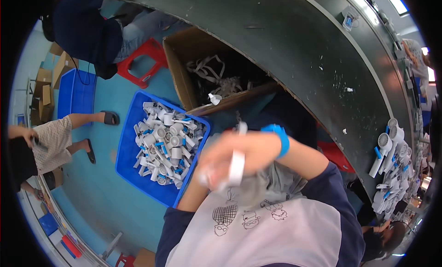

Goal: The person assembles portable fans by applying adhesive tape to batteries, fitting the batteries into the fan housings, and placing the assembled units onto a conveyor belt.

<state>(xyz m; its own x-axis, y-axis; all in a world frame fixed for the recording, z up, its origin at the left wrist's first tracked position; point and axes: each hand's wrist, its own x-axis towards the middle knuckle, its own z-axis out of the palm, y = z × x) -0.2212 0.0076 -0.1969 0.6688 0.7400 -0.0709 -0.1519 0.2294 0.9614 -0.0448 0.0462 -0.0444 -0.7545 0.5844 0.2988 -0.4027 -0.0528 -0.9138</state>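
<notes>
My right hand [244, 149], with a blue band on its wrist, is closed and smeared by motion in front of my chest. A white plastic piece [237, 168] sticks out from under it; its exact kind is too blurred to tell. My left hand [209, 176] is close against the right one, its fingers blurred and partly hidden. Beyond my left forearm stands a blue bin [123, 161] full of white handheld fans [168, 140], some with blue parts.
An open cardboard box [179, 78] with white scraps stands beside the bin, under the edge of a dark green worktable [304, 51]. More white fans [393, 170] are piled on the table at right. A red stool [154, 60], a seated person and another person are at left.
</notes>
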